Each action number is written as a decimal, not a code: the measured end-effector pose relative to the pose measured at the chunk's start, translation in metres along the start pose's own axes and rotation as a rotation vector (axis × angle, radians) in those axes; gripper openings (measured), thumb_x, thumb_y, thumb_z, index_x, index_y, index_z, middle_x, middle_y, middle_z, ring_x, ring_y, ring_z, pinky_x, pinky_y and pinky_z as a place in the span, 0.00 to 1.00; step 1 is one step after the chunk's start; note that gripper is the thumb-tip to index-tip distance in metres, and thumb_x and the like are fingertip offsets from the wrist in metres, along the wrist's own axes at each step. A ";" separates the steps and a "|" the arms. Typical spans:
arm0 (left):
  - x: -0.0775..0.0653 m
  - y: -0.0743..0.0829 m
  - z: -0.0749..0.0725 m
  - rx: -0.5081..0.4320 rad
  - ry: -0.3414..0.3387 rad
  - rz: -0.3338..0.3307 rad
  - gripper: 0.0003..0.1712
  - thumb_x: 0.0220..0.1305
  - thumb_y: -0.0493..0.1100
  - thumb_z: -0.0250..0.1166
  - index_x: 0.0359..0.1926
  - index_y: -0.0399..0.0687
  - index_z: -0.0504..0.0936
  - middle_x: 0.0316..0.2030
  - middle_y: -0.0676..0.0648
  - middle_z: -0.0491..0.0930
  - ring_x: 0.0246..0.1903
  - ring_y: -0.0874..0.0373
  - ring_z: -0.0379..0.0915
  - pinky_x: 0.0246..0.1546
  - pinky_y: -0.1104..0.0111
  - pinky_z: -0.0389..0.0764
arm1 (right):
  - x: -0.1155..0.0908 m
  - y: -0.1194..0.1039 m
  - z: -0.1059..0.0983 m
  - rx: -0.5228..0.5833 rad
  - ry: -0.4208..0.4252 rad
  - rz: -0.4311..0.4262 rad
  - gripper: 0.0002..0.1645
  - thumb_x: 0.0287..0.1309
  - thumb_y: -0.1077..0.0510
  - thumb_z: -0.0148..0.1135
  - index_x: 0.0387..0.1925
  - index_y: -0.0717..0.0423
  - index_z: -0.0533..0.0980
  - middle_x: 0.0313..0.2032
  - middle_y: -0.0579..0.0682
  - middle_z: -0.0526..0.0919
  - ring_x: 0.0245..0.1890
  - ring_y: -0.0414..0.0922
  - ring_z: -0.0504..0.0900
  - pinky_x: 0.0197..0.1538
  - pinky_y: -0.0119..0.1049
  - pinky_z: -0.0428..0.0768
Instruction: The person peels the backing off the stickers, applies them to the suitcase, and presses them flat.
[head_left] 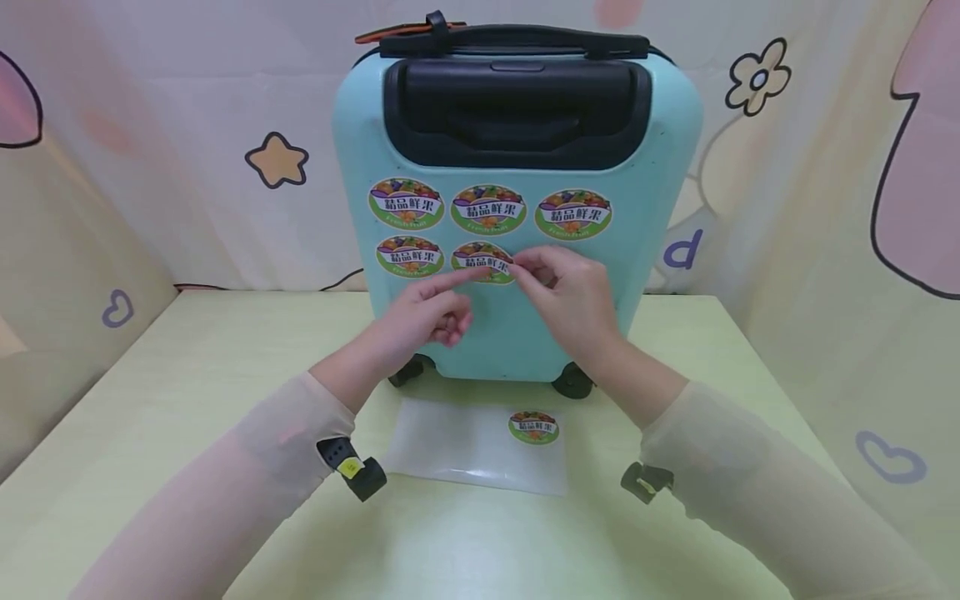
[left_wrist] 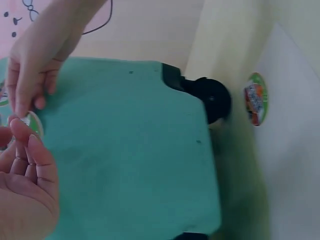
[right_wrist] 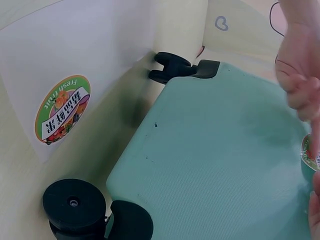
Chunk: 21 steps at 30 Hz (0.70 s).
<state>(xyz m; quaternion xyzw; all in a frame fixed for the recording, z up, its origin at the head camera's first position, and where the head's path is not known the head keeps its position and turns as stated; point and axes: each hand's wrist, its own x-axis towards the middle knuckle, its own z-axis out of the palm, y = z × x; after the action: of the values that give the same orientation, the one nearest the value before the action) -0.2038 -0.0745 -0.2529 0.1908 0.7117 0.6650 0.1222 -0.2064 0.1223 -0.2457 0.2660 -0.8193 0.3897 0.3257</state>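
Observation:
A light-blue suitcase (head_left: 495,342) stands upright on the table with oval fruit stickers in two rows on its front. My left hand (head_left: 427,321) touches the middle sticker of the lower row (head_left: 480,252) with a straight index finger; its other fingers are bent and hold nothing. At that sticker's right edge, thumb and index finger of my right hand (head_left: 573,296) pinch it. The left wrist view has both hands meeting at the sticker (left_wrist: 35,125), partly hidden by fingers. In the right wrist view the left fingertip lies on the sticker (right_wrist: 307,150).
A white backing sheet (head_left: 472,446) lies before the suitcase, bearing one oval sticker (head_left: 534,427). Black wheels (head_left: 573,382) support the suitcase, and a black handle (head_left: 517,37) tops it. Patterned cloth (head_left: 195,167) hangs behind and at both sides of the table (head_left: 300,333).

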 end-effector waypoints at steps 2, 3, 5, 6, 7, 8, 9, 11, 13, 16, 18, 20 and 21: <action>0.000 0.007 -0.002 -0.026 0.014 0.034 0.26 0.65 0.37 0.49 0.63 0.52 0.69 0.22 0.46 0.70 0.20 0.58 0.65 0.24 0.71 0.71 | 0.001 0.000 0.000 -0.001 0.001 0.001 0.07 0.55 0.61 0.65 0.33 0.62 0.82 0.29 0.51 0.84 0.25 0.40 0.79 0.30 0.31 0.76; 0.000 0.011 -0.003 -0.040 0.019 0.050 0.26 0.65 0.37 0.49 0.63 0.52 0.69 0.22 0.46 0.70 0.20 0.58 0.65 0.24 0.71 0.71 | 0.001 0.000 0.000 0.001 0.000 0.004 0.07 0.55 0.61 0.65 0.33 0.62 0.82 0.30 0.51 0.84 0.25 0.40 0.79 0.30 0.31 0.76; 0.000 0.016 -0.004 -0.059 0.033 0.066 0.25 0.65 0.37 0.49 0.63 0.52 0.70 0.23 0.46 0.70 0.21 0.57 0.65 0.25 0.70 0.71 | 0.001 0.000 0.000 0.001 -0.002 0.008 0.07 0.55 0.61 0.65 0.34 0.62 0.82 0.30 0.51 0.84 0.26 0.40 0.79 0.30 0.31 0.76; 0.001 0.017 -0.005 -0.064 0.039 0.063 0.25 0.66 0.37 0.49 0.63 0.53 0.70 0.23 0.46 0.70 0.21 0.57 0.66 0.25 0.70 0.71 | 0.001 0.000 0.000 0.001 -0.003 0.009 0.07 0.55 0.60 0.65 0.34 0.62 0.82 0.30 0.51 0.84 0.25 0.40 0.79 0.30 0.31 0.76; 0.000 0.017 -0.006 -0.063 0.046 0.055 0.25 0.66 0.37 0.49 0.63 0.53 0.70 0.24 0.46 0.71 0.22 0.57 0.66 0.25 0.70 0.72 | 0.001 0.000 0.001 -0.002 -0.006 0.008 0.07 0.55 0.60 0.65 0.34 0.62 0.82 0.29 0.51 0.84 0.25 0.39 0.79 0.30 0.31 0.76; 0.001 0.017 -0.007 -0.057 0.050 0.043 0.24 0.66 0.37 0.49 0.63 0.53 0.70 0.24 0.46 0.71 0.22 0.57 0.67 0.26 0.69 0.72 | 0.001 0.001 0.001 -0.002 -0.007 0.007 0.07 0.55 0.60 0.65 0.34 0.62 0.82 0.29 0.51 0.84 0.25 0.39 0.79 0.30 0.31 0.75; 0.001 0.015 -0.007 -0.051 0.051 0.027 0.24 0.66 0.37 0.49 0.62 0.54 0.71 0.25 0.46 0.71 0.23 0.57 0.68 0.27 0.69 0.72 | 0.002 0.001 0.001 -0.002 -0.007 0.004 0.07 0.55 0.60 0.65 0.34 0.62 0.82 0.29 0.51 0.84 0.25 0.39 0.78 0.29 0.31 0.75; 0.001 0.012 -0.008 -0.034 0.056 0.000 0.23 0.67 0.37 0.49 0.62 0.54 0.71 0.25 0.46 0.71 0.24 0.57 0.68 0.28 0.68 0.73 | 0.002 0.001 0.001 -0.002 -0.006 -0.003 0.07 0.55 0.60 0.65 0.33 0.61 0.82 0.29 0.50 0.84 0.25 0.39 0.78 0.29 0.31 0.75; 0.001 0.008 -0.008 -0.020 0.055 -0.016 0.23 0.67 0.38 0.49 0.62 0.54 0.71 0.26 0.46 0.71 0.24 0.56 0.69 0.28 0.67 0.73 | 0.002 0.001 0.001 -0.001 -0.003 -0.009 0.07 0.55 0.60 0.65 0.33 0.62 0.82 0.29 0.50 0.84 0.25 0.39 0.78 0.29 0.31 0.75; 0.002 0.002 -0.008 -0.016 0.056 -0.012 0.23 0.67 0.38 0.49 0.61 0.55 0.71 0.26 0.45 0.71 0.25 0.56 0.69 0.28 0.67 0.73 | 0.002 0.000 0.001 0.000 -0.001 -0.013 0.07 0.55 0.60 0.65 0.33 0.62 0.82 0.29 0.51 0.84 0.25 0.39 0.79 0.29 0.32 0.75; 0.002 -0.001 -0.008 -0.009 0.052 -0.006 0.23 0.67 0.38 0.49 0.61 0.55 0.71 0.25 0.45 0.71 0.25 0.56 0.69 0.28 0.67 0.73 | 0.002 0.001 0.001 0.001 0.000 -0.012 0.07 0.55 0.61 0.65 0.33 0.62 0.82 0.29 0.51 0.83 0.24 0.39 0.79 0.29 0.32 0.75; 0.003 -0.006 -0.007 0.000 0.045 -0.013 0.23 0.67 0.39 0.49 0.61 0.55 0.71 0.25 0.46 0.72 0.24 0.55 0.69 0.27 0.68 0.73 | 0.002 0.001 0.001 -0.001 0.002 -0.008 0.07 0.55 0.61 0.65 0.33 0.62 0.82 0.28 0.51 0.83 0.24 0.39 0.79 0.29 0.32 0.75; 0.003 -0.010 -0.006 0.006 0.041 -0.019 0.23 0.67 0.38 0.49 0.61 0.54 0.71 0.25 0.46 0.72 0.24 0.56 0.69 0.27 0.68 0.73 | 0.001 0.001 0.001 -0.001 0.002 -0.005 0.07 0.55 0.61 0.65 0.33 0.62 0.81 0.28 0.51 0.83 0.24 0.39 0.78 0.29 0.32 0.75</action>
<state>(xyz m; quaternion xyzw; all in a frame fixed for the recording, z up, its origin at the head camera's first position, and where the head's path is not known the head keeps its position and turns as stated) -0.2101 -0.0788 -0.2618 0.1707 0.7179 0.6653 0.1137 -0.2085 0.1218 -0.2458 0.2676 -0.8184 0.3888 0.3277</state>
